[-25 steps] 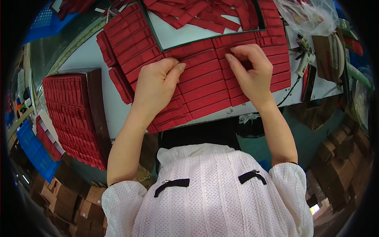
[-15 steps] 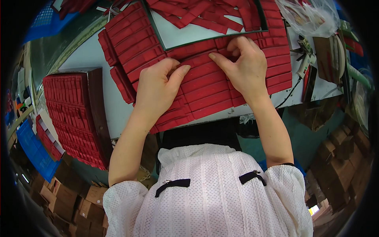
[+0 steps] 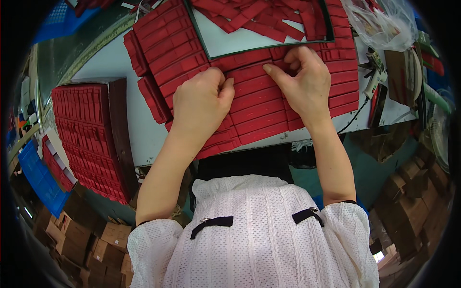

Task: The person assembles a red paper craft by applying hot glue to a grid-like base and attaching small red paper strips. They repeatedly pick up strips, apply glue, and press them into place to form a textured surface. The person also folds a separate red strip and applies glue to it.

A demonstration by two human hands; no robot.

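Rows of flat red strips lie packed side by side across the table in front of me. My left hand rests over the left part of these rows, thumb pressed against its bent fingers. Whether a strip is caught in that pinch is hidden. Over the upper right of the rows is my right hand, its thumb stretched out onto a strip and its fingers curled, with a gap between them. Just beyond both hands, a dark-rimmed tray with a pale bottom holds loose red strips.
A dark box faced with red strips stands at the left table edge. Clear plastic bags lie at the far right, near a white handheld tool with a cord. Cardboard boxes are stacked on the floor at both sides.
The view has shifted slightly, so the strips and tray sit a little further right. My left thumb has drawn in against the fingers; the right hand keeps nearly the same pose.
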